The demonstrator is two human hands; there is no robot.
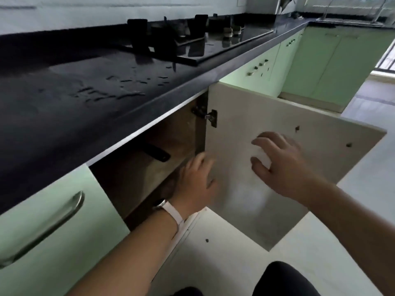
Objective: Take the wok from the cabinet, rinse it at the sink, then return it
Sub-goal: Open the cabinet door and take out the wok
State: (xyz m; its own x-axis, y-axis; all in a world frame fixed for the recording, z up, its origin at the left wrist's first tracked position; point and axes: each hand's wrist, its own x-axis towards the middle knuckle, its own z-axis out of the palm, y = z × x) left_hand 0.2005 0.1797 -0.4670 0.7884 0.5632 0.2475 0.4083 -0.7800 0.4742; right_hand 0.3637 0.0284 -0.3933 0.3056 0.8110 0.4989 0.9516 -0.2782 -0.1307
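The cabinet [149, 167] under the black counter stands open, its white door [277, 116] swung out to the right. Inside, only a black handle [157, 153] of the wok shows; the rest is hidden in the dark. My left hand [197, 180], with a pale watch strap on the wrist, reaches at the cabinet's mouth with fingers apart and holds nothing. In front of the door's inner face my right hand [280, 165] hovers, fingers spread, also holding nothing. The sink [350, 22] lies far off at the top right.
A black counter [85, 92] carries a gas hob [192, 39] with pot stands. Green cabinet fronts run left [53, 221] and right [267, 65]. The open door juts into the floor space [235, 253]. My dark-clothed knee [284, 280] is at the bottom.
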